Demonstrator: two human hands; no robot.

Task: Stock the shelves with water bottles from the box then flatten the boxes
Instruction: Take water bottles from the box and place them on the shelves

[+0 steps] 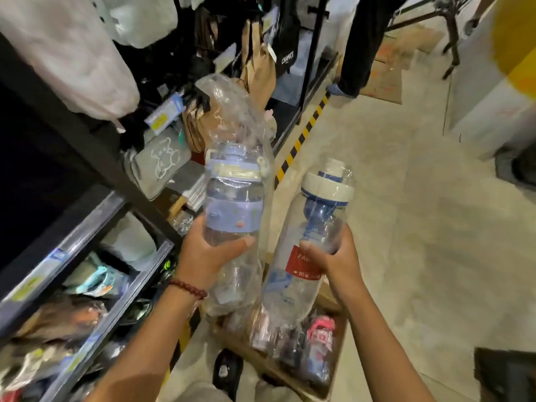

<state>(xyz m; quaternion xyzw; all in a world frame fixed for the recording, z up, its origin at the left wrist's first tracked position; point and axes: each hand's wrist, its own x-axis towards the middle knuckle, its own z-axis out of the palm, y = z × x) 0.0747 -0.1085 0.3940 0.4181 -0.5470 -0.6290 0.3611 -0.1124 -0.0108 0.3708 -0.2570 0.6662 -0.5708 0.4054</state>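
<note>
Cardboard box [333,369] on floor [406,227] below the hands, open top, holds plastic-wrapped goods incl. a pink-red item [320,333]; count inside can't be told, too jumbled. 2 water bottles are up in the air above the box, 1 per hand. Left hand [207,256] grips the lilac-lid bottle [232,198] w/ fingers curled round its lower body, thumb across the front; bottle is upright in a loose clear plastic bag [229,111] that sticks up past the lid. Right hand [333,256] holds the white/blue-lid bottle [316,227] at mid-body, thumb on its red label, fingers wrapped behind; also in clear wrap, tilted slightly. Bottles are near each other, not touching. Shelves [95,285] at left w/ bins of bagged items. Beaded bracelet [188,288] on the left wrist.
</note>
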